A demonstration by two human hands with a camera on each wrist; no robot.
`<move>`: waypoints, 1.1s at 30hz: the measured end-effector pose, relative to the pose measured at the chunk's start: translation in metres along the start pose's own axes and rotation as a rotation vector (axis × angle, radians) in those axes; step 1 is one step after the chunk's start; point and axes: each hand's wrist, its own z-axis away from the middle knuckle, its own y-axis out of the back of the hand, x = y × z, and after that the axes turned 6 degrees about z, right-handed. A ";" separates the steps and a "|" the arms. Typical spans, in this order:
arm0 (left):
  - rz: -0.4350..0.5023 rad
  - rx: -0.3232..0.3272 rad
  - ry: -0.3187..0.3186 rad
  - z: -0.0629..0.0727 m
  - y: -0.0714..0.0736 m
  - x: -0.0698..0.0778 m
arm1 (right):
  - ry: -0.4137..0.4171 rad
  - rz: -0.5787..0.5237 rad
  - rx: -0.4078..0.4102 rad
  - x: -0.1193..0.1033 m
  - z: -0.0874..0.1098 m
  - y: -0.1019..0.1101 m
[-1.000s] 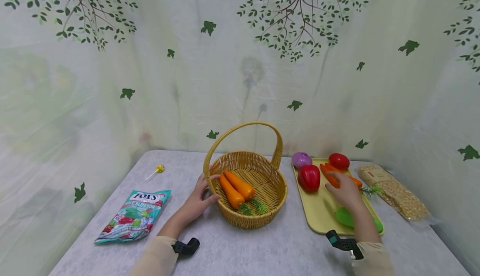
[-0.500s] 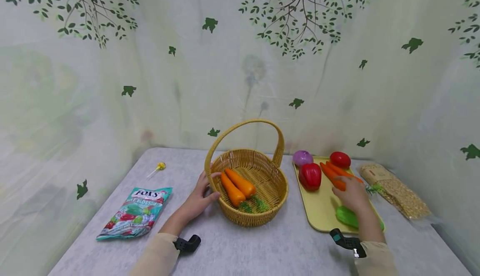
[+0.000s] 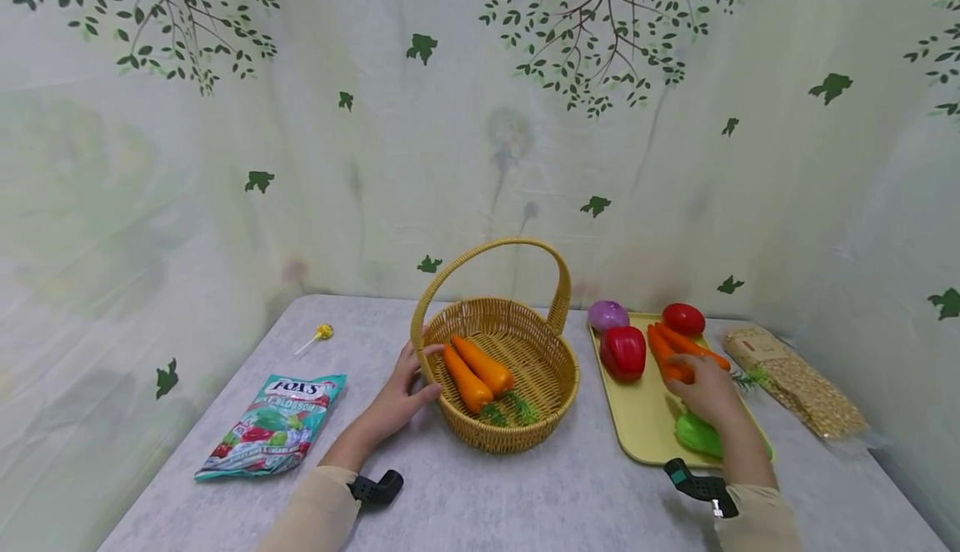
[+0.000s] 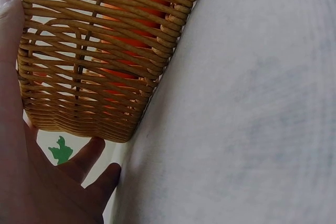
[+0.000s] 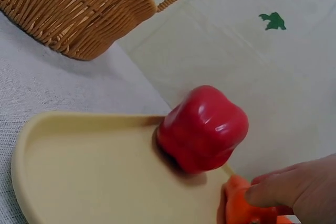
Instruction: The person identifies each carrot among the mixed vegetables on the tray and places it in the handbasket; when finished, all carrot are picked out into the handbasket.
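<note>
A wicker basket [image 3: 558, 368] with a tall handle holds two orange carrots [image 3: 480, 364] with green tops. My left hand [image 3: 397, 393] grips its left side, the index finger over the rim and the thumb against the outside. In the left wrist view the other fingers spread beside the woven wall [image 4: 89, 87]. At the right, two more carrots [image 3: 663, 352] lie on a yellow tray [image 3: 637, 435]. My right hand [image 3: 708, 389] pinches the nearer one, partly hiding it; in the right wrist view a digit lies over the orange carrot [image 5: 239, 208].
Also on the tray are a red bell pepper [image 3: 623, 353], a red tomato-like vegetable [image 3: 683, 318], a green vegetable [image 3: 697, 434] and, at its corner, a purple onion [image 3: 607, 315]. A grain bag [image 3: 798, 385] lies right, a candy bag [image 3: 273, 427] and lollipop [image 3: 322, 333] left.
My right hand has come down onto the nearer carrot on the tray, its fingers closing round it. That carrot has shifted slightly. The left hand stays at the basket.
</note>
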 end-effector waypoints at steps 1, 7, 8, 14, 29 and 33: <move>-0.003 0.000 0.000 0.000 0.000 0.000 | 0.004 -0.004 -0.003 0.000 0.000 0.000; -0.019 -0.003 -0.015 0.000 0.000 -0.001 | 0.032 -0.009 -0.017 0.000 0.001 -0.002; -0.015 -0.004 -0.014 0.000 0.000 -0.001 | 0.032 -0.009 -0.018 0.000 0.001 -0.002; -0.027 -0.004 -0.023 0.000 -0.001 0.001 | 0.008 -0.024 -0.015 0.000 0.002 -0.005; -0.005 -0.009 -0.008 0.000 0.001 0.000 | -0.004 0.021 -0.008 -0.002 0.003 -0.006; -0.004 -0.012 -0.014 0.000 0.000 -0.001 | -0.015 0.028 -0.019 -0.002 0.002 -0.006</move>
